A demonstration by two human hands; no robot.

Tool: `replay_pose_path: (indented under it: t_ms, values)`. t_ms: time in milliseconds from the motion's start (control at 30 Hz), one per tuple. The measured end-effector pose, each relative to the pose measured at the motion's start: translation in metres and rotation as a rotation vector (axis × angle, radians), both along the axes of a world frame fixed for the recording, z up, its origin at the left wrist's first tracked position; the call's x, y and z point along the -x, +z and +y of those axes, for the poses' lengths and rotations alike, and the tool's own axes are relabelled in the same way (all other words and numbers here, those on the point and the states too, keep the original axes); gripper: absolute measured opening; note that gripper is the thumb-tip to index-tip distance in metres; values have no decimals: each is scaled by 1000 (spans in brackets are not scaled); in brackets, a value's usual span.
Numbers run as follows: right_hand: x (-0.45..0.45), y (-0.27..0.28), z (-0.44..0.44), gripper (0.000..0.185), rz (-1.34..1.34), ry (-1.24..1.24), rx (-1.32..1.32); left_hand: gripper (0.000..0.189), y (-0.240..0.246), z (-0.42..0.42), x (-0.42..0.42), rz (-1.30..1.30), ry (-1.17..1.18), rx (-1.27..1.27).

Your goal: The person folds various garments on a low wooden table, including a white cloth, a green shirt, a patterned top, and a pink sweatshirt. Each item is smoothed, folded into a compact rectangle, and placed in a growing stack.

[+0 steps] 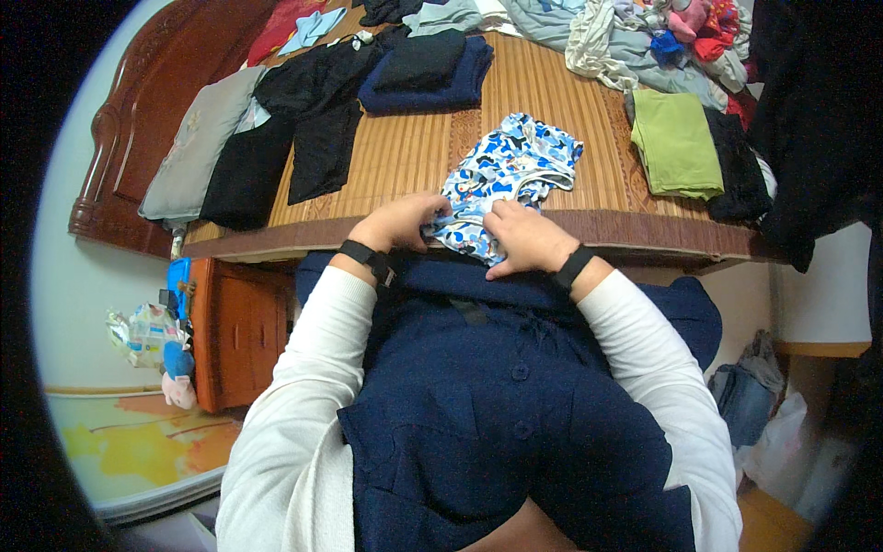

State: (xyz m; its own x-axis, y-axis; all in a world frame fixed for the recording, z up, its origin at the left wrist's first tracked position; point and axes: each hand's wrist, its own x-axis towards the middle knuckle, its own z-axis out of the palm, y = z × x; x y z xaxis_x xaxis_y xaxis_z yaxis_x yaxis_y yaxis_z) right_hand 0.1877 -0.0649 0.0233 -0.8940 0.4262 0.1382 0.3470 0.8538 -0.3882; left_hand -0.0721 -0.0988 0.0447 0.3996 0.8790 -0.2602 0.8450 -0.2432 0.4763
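Observation:
A blue, white and black camouflage-print garment [514,159] lies at the front edge of the bed, on a bamboo mat [407,159]. My left hand [405,219] grips its near left side, with the thumb below and fingers on top of the cloth. On the near right side, my right hand [528,238] holds the fabric, its thumb low by the bed's edge. The garment's near end hangs slightly over that edge. Its far part spreads flat, and a dark-lined opening shows on the right. Both wrists wear black bands.
Folded black trousers [248,172] and a grey pillow [200,148] lie left. Behind are folded navy and black clothes [428,72]. A folded green garment [676,141] sits right, with heaped clothes [621,41] beyond. A wooden nightstand [238,331] stands below the bed's left end.

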Motion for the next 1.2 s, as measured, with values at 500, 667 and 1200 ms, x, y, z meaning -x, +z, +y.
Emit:
replay_pose_path:
  t_ms: [500, 667, 1200]
  values:
    - [-35, -3, 78, 17, 131, 33, 558, 16, 26, 53, -6, -410, 94, 306]
    - [-49, -19, 121, 46, 618, -706, 863, 37, 12, 110, -40, -582, 475, 39]
    - [-15, -10, 93, 26, 486, -700, 432, 34, -45, 151, -57, -937, 723, 123]
